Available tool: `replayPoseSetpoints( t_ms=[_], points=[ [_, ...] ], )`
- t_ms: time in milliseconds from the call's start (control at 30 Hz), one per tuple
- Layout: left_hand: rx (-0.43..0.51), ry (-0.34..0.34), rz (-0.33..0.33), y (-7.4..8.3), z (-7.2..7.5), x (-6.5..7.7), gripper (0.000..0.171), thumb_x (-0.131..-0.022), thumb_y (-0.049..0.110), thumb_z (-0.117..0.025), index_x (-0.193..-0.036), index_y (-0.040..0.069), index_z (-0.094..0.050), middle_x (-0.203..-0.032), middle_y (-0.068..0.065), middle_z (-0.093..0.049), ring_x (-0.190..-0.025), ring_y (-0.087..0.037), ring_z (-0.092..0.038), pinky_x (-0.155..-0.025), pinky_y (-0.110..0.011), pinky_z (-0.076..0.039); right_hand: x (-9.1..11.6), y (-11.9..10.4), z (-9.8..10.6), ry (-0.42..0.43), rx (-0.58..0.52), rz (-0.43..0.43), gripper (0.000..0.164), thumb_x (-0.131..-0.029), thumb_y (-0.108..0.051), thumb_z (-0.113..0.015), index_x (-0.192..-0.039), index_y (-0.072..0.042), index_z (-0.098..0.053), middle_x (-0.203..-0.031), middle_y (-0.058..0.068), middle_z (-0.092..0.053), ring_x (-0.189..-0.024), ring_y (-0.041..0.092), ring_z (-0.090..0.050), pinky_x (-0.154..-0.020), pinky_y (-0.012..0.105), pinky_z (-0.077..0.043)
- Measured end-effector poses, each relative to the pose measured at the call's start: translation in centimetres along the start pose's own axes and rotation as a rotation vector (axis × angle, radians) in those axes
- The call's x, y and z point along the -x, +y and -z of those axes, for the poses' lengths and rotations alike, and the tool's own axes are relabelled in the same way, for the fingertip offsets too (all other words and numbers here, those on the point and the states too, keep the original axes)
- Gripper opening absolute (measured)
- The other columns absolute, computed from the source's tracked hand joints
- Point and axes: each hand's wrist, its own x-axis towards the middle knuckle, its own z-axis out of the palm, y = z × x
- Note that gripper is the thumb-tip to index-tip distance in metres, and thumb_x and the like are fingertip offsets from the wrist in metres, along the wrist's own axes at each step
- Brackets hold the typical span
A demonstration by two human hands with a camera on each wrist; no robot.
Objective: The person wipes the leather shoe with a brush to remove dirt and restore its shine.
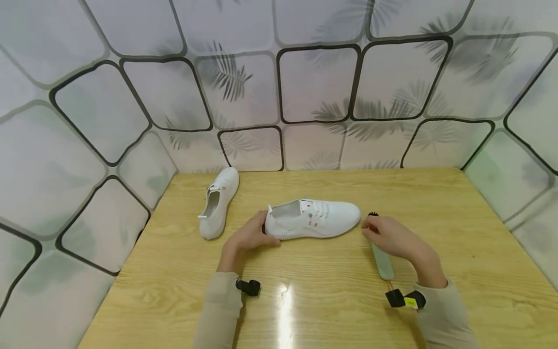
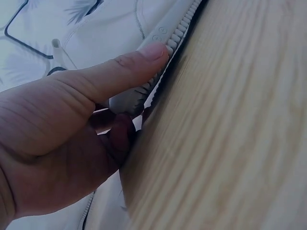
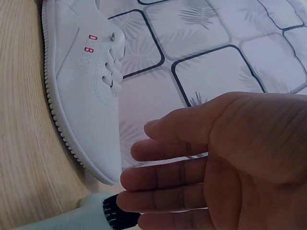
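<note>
A white lace-up shoe (image 1: pixel 324 220) lies lengthwise on the table, toe to the right. My left hand (image 1: pixel 249 236) grips it at the heel, and in the left wrist view the thumb (image 2: pixel 129 67) presses along the ridged edge of the sole. My right hand (image 1: pixel 394 237) is held over a pale green brush (image 1: pixel 382 264) just beyond the toe. In the right wrist view its fingers (image 3: pixel 163 175) are loosely extended with nothing held, fingertips right by the black bristles (image 3: pixel 117 213). Part of the brush is hidden under this hand in the head view.
A second white shoe (image 1: pixel 220 201) stands at the back left of the wooden table (image 1: pixel 174 300), toe pointing away. Patterned fabric walls (image 1: pixel 244 87) rise behind the table and along both sides.
</note>
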Motion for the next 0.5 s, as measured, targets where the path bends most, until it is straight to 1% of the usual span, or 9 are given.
replayPoseSetpoints(
  t_ms=[133, 267, 433, 500],
  points=[
    [0.03, -0.014, -0.022, -0.1, 0.2, 0.0, 0.072, -0.077, 0.019, -0.087, -0.136, 0.007, -0.048, -0.128, -0.007, -0.057, -0.113, -0.019, -0.054, -0.101, -0.037, -0.041, 0.3, 0.5, 0.1, -0.012, 0.007, -0.022, 0.013, -0.101, -0.012, -0.054, -0.103, -0.002, -0.062, -0.08, 0.002, -0.057, -0.066, 0.014, -0.046, -0.06, 0.031, -0.04],
    [0.109, -0.029, -0.033, -0.3, 0.3, 0.2, 0.065, -0.079, 0.012, -0.085, -0.133, 0.004, -0.05, -0.126, -0.008, -0.06, -0.111, -0.017, -0.055, -0.099, -0.034, -0.042, 0.3, 0.9, 0.1, -0.01, 0.019, -0.034, 0.013, -0.1, -0.012, -0.055, -0.105, -0.001, -0.058, -0.082, 0.003, -0.056, -0.068, 0.015, -0.046, -0.062, 0.031, -0.041],
    [0.204, -0.053, -0.028, -0.4, 0.3, 0.4, 0.057, -0.082, 0.009, -0.082, -0.13, 0.003, -0.053, -0.122, -0.006, -0.062, -0.108, -0.016, -0.055, -0.097, -0.029, -0.042, 0.4, 1.2, 0.0, -0.032, -0.003, -0.071, 0.019, -0.1, -0.012, -0.055, -0.109, 0.004, -0.051, -0.082, 0.006, -0.055, -0.067, 0.016, -0.046, -0.061, 0.031, -0.04],
    [0.241, -0.053, -0.002, -0.4, 0.3, 0.5, 0.055, -0.082, 0.009, -0.081, -0.13, 0.004, -0.054, -0.12, -0.005, -0.062, -0.107, -0.016, -0.055, -0.096, -0.028, -0.042, 0.5, 1.2, 0.0, -0.039, -0.013, -0.082, 0.018, -0.1, -0.013, -0.054, -0.107, 0.003, -0.049, -0.079, 0.005, -0.052, -0.065, 0.016, -0.044, -0.06, 0.031, -0.038]
  ],
)
